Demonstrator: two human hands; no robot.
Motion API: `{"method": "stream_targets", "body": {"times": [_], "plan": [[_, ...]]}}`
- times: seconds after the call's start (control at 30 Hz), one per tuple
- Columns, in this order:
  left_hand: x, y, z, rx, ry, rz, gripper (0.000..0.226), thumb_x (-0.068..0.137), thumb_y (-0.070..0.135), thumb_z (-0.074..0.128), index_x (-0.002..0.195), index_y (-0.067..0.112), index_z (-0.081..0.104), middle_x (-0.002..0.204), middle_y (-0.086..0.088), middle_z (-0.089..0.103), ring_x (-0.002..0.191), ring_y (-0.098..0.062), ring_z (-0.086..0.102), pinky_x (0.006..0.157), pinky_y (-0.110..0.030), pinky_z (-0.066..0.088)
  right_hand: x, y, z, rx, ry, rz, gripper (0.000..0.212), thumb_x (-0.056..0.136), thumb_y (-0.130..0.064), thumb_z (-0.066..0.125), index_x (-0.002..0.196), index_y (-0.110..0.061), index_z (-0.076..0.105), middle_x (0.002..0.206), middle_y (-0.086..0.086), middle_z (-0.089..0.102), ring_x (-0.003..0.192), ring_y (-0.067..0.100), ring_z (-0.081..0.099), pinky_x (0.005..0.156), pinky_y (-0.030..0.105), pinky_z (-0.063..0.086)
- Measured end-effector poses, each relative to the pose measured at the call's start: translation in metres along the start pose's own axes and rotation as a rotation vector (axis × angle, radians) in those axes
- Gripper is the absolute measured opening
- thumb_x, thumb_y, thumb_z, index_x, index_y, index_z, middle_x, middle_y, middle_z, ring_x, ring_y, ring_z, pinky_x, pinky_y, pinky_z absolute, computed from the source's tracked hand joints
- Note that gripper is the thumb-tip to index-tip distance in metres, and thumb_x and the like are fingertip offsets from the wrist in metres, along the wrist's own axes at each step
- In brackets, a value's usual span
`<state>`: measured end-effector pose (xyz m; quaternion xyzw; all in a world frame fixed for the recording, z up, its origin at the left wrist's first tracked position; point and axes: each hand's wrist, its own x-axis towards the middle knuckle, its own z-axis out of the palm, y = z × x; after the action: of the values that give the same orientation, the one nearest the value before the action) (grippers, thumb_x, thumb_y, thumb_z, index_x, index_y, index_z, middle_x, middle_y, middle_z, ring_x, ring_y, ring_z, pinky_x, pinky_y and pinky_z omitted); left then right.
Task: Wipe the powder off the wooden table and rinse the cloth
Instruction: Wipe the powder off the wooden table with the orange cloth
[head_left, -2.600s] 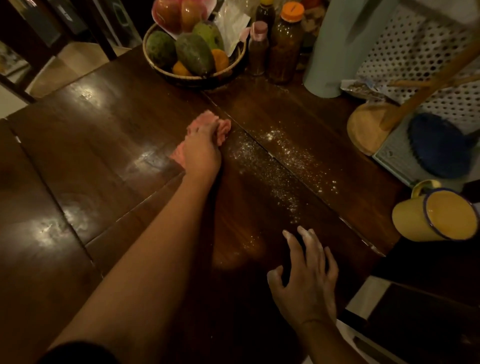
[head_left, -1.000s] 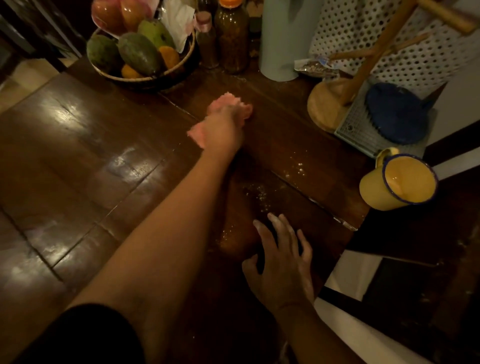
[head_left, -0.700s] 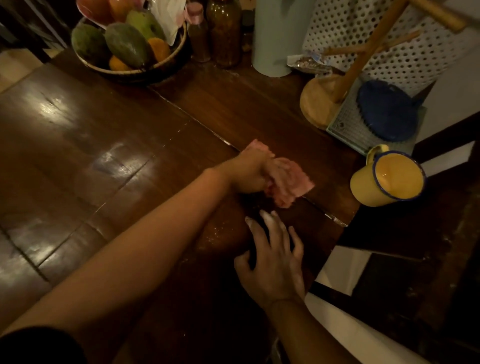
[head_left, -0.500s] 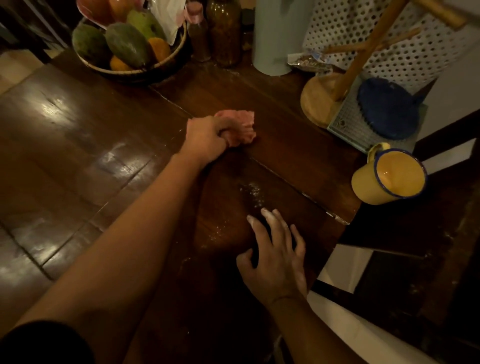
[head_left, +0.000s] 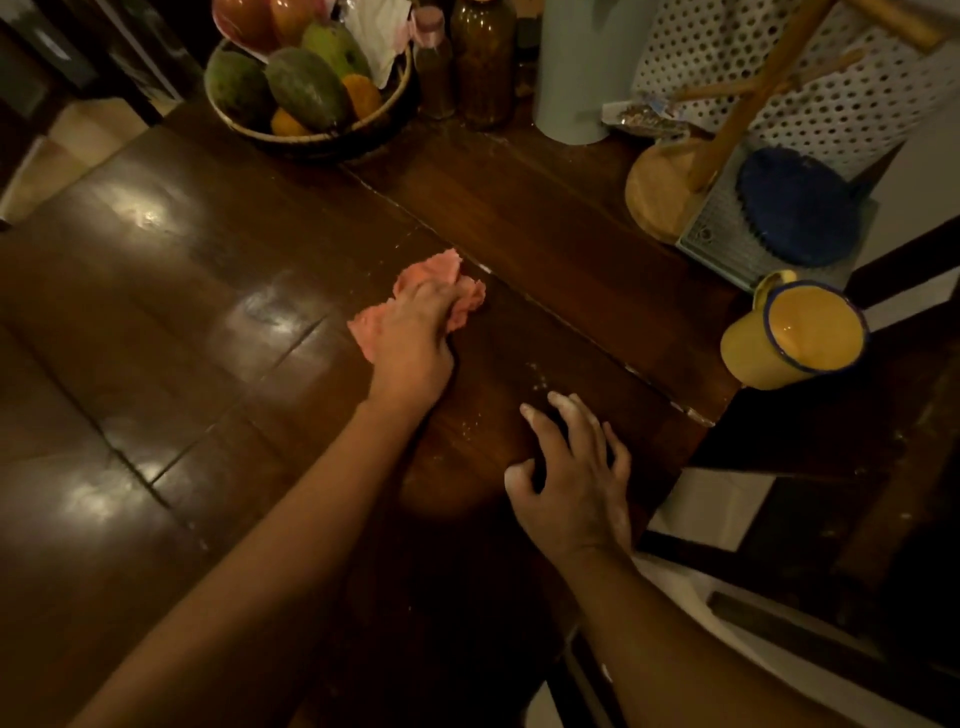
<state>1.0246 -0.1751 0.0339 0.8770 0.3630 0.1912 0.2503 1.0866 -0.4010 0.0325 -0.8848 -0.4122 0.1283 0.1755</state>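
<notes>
Left hand (head_left: 415, 343) grips cloth (head_left: 427, 270); right hand (head_left: 574, 480) splayed

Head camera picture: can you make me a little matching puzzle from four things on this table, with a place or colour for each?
Things:
1 pink cloth
2 mug
3 fruit basket
4 right hand

Descriptions:
A at the far edge of the table, beside the bottles
B under the left hand
C spread on the table, whitened fingertips
D yellow, blue rim

Pairs: 1-B, 2-D, 3-A, 4-C.
</notes>
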Motion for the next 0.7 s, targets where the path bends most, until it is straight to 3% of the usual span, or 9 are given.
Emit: {"method": "stream_targets", "body": {"times": [0.1, 0.17, 0.23, 0.3, 0.33, 0.43, 0.5, 0.6, 0.7], "plan": [[-0.048, 0.033, 0.001, -0.143, -0.231, 0.202, 0.059, 0.085, -0.005, 0.046, 0.133, 0.026, 0.061, 0.14, 0.006, 0.057, 0.136, -0.01, 0.045, 0.115, -0.044, 0.035, 0.0, 0.002, -0.005, 0.064, 0.017, 0.094, 0.052, 0.086, -0.035, 0.052, 0.138, -0.031, 0.053, 0.154, 0.0, 0.039, 0.146, 0.018, 0.03, 0.114, 0.046, 0.028], [-0.076, 0.033, -0.013, -0.2, -0.412, 0.355, 0.063, 0.081, -0.011, 0.043, 0.13, 0.023, 0.065, 0.144, 0.008, 0.053, 0.142, -0.001, 0.035, 0.122, -0.032, 0.022, 0.0, 0.003, -0.009, 0.125, 0.074, 0.206, 0.053, 0.087, -0.036, 0.056, 0.139, -0.026, 0.052, 0.152, 0.003, 0.039, 0.141, 0.022, 0.035, 0.112, 0.045, 0.031], [-0.1, 0.012, -0.036, -0.221, -0.497, 0.382, 0.068, 0.074, -0.021, 0.047, 0.123, 0.019, 0.07, 0.141, 0.009, 0.055, 0.142, 0.006, 0.032, 0.123, -0.024, 0.017, -0.001, 0.002, -0.011, 0.098, 0.071, 0.237, 0.059, 0.087, -0.039, 0.057, 0.143, -0.024, 0.047, 0.154, 0.005, 0.036, 0.143, 0.025, 0.034, 0.115, 0.046, 0.029], [-0.125, -0.012, -0.061, -0.196, -0.446, 0.253, 0.071, 0.072, -0.026, 0.052, 0.12, 0.022, 0.072, 0.137, 0.009, 0.061, 0.139, -0.002, 0.043, 0.121, -0.041, 0.028, -0.002, 0.003, -0.012, 0.067, 0.003, 0.213, 0.065, 0.088, -0.043, 0.056, 0.148, -0.025, 0.04, 0.159, 0.005, 0.028, 0.148, 0.025, 0.025, 0.12, 0.047, 0.023], [-0.138, -0.026, -0.072, -0.171, -0.344, 0.153, 0.067, 0.076, -0.024, 0.055, 0.12, 0.023, 0.072, 0.135, 0.009, 0.063, 0.136, -0.006, 0.048, 0.116, -0.048, 0.035, -0.003, 0.005, -0.013, 0.071, -0.036, 0.201, 0.067, 0.088, -0.045, 0.057, 0.149, -0.026, 0.037, 0.161, 0.004, 0.023, 0.15, 0.025, 0.019, 0.122, 0.048, 0.02], [-0.184, -0.043, -0.091, 0.034, 0.049, -0.195, 0.047, 0.09, 0.001, 0.061, 0.129, 0.025, 0.066, 0.138, 0.004, 0.061, 0.13, -0.015, 0.056, 0.108, -0.044, 0.044, -0.004, 0.009, -0.018, 0.14, -0.094, 0.157, 0.068, 0.087, -0.043, 0.064, 0.148, -0.032, 0.038, 0.163, 0.001, 0.019, 0.153, 0.023, 0.01, 0.124, 0.047, 0.012], [-0.214, -0.022, -0.083, 0.167, 0.167, -0.418, 0.055, 0.087, 0.004, 0.056, 0.138, 0.024, 0.059, 0.146, -0.001, 0.053, 0.133, -0.024, 0.05, 0.109, -0.04, 0.035, -0.004, 0.011, -0.022, 0.191, -0.102, 0.139, 0.067, 0.085, -0.038, 0.066, 0.147, -0.033, 0.04, 0.163, 0.0, 0.02, 0.153, 0.023, 0.009, 0.125, 0.047, 0.011], [-0.24, 0.023, -0.056, 0.147, 0.038, -0.434, 0.066, 0.09, 0.004, 0.05, 0.15, 0.03, 0.041, 0.159, 0.002, 0.031, 0.144, -0.02, 0.03, 0.118, -0.042, 0.019, -0.005, 0.014, -0.024, 0.193, -0.122, 0.096, 0.07, 0.085, -0.035, 0.067, 0.149, -0.031, 0.038, 0.163, 0.002, 0.022, 0.154, 0.024, 0.006, 0.125, 0.046, 0.008], [-0.245, 0.052, -0.031, 0.146, -0.321, -0.189, 0.065, 0.1, 0.019, 0.042, 0.153, 0.049, 0.019, 0.164, 0.012, 0.014, 0.154, -0.021, 0.008, 0.124, -0.052, 0.008, -0.006, 0.017, -0.023, 0.199, -0.14, 0.035, 0.072, 0.085, -0.032, 0.068, 0.149, -0.028, 0.037, 0.161, 0.004, 0.025, 0.155, 0.026, 0.004, 0.126, 0.045, 0.005]]}}
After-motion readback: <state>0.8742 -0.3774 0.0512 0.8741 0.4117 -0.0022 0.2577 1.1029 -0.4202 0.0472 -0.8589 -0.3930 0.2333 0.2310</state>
